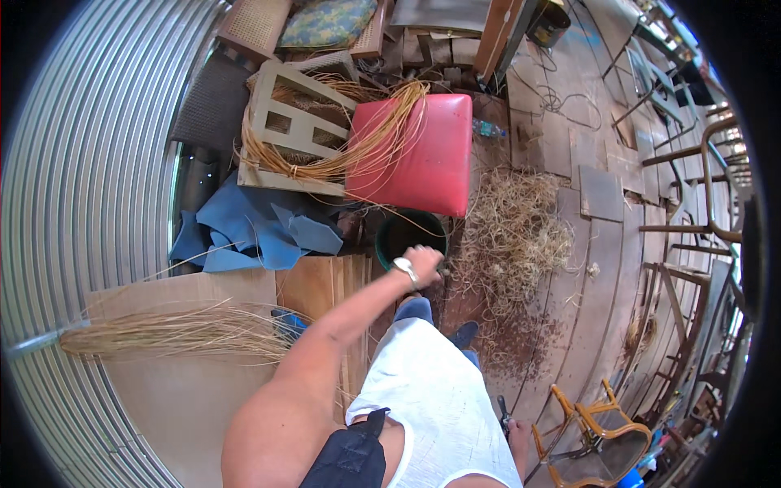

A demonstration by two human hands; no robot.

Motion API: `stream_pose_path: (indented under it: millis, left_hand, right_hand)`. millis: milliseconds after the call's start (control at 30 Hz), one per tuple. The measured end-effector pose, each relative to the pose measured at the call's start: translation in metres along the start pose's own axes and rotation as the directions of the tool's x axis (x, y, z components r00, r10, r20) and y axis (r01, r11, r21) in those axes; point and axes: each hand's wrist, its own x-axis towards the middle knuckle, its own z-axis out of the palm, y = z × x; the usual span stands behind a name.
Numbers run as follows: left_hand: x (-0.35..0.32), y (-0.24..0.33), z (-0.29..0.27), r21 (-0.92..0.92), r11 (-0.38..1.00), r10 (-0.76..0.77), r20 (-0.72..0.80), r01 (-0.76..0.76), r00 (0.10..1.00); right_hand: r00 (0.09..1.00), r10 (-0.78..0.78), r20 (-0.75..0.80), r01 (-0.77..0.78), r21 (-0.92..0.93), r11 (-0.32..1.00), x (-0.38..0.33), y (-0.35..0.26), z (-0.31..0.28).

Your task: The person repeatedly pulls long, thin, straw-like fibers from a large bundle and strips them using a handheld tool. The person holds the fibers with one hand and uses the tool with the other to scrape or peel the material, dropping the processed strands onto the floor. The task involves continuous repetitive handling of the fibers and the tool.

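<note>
My left hand [424,262], with a white watch [406,272] on its wrist, is over the near rim of a dark green bucket [382,244]. Its fingers look curled, but what is in them is hidden or blurred. Low at the right side of my body, my right hand [518,437] is closed around a dark-handled tool [503,409], whose kind I cannot make out. Beyond the bucket stands a chair with a red padded seat [435,154] and a pale slatted back [281,130]. A coil of cane strands [382,146] is draped across both.
Shredded cane fibre [521,236] lies heaped on the plank floor [602,268]. Blue sheets [252,224], a plywood board [179,407] and a cane bundle [179,332] are at left, by a corrugated metal wall [89,163]. A plastic bottle [488,128] and rattan chair [606,439] are at right.
</note>
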Motion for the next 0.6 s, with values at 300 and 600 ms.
stream_pose_path:
  millis: [300, 600]
  left_hand:
    - [0.053, -0.151, -0.025, 0.541, 0.830, -0.364, 0.344, 0.134, 0.866]
    - [0.016, 0.032, 0.047, 0.115, 0.911, 0.219, 0.678, -0.395, 0.701]
  right_hand:
    - [0.999, 0.043, -0.003, -0.043, 0.132, 0.990, -0.005, -0.048, 0.039]
    - [0.946, -0.227, -0.233, 0.278, 0.216, 0.936, 0.027, -0.133, 0.074]
